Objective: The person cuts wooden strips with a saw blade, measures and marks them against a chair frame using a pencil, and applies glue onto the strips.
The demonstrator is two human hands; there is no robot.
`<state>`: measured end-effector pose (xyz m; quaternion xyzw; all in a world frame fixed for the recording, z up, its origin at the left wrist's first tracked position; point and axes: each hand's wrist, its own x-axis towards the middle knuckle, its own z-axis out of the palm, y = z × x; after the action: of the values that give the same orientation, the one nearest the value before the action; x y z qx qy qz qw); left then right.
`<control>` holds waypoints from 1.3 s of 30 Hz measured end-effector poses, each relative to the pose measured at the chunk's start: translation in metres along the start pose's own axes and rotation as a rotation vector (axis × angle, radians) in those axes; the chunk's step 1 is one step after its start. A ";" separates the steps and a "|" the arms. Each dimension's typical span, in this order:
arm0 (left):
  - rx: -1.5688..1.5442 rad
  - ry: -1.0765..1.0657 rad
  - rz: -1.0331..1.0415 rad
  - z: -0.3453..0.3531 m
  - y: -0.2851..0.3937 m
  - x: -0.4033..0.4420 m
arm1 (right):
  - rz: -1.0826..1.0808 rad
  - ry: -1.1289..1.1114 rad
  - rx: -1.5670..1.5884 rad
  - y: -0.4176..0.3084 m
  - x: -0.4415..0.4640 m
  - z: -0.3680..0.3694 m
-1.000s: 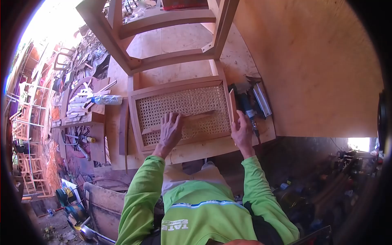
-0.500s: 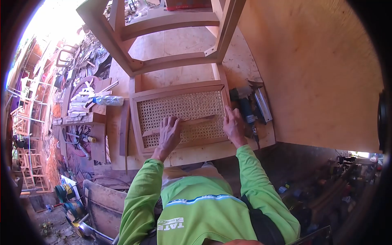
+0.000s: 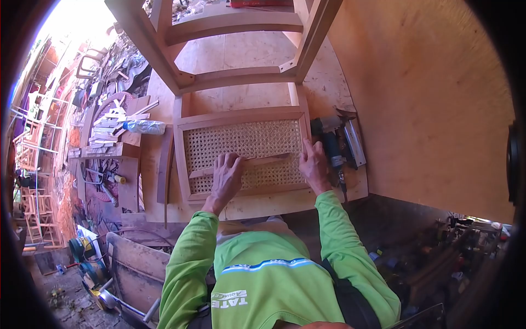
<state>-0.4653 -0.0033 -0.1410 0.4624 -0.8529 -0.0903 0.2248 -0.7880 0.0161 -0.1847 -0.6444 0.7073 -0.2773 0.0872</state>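
Note:
A wooden chair frame (image 3: 241, 78) lies on the workbench, its near part a framed panel of woven cane (image 3: 241, 140). Across the cane runs a thin wooden strip (image 3: 266, 160), slightly slanted. My left hand (image 3: 226, 176) has its fingers curled over the strip, around its middle. At the panel's right side, my right hand (image 3: 314, 166) grips the frame's edge, fingers bent and index finger lying along the wood. The fingertips of both hands are partly hidden.
A power drill (image 3: 331, 140) lies right of the panel beside a metal-edged tool (image 3: 353, 142). Left are a plastic bottle (image 3: 144, 127), wood offcuts (image 3: 112, 123) and a loose slat (image 3: 164, 164). A large plywood sheet (image 3: 422, 98) stands on the right.
The view has shifted slightly, and the chair frame appears a little higher and straighter. Both hands keep nearly the same places on the strip and the frame.

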 end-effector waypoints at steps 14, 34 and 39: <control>-0.170 -0.065 0.212 0.019 0.069 -0.031 | -0.081 -0.037 0.098 0.005 0.009 -0.013; -0.128 -0.263 0.266 0.050 0.076 -0.030 | -0.055 -0.035 0.032 -0.002 0.005 -0.014; -0.145 -0.214 0.255 0.051 0.077 -0.031 | -0.062 -0.048 0.004 0.002 0.002 -0.009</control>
<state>-0.5319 0.0626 -0.1681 0.3209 -0.9149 -0.1710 0.1754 -0.7946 0.0163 -0.1779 -0.6724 0.6840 -0.2658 0.0967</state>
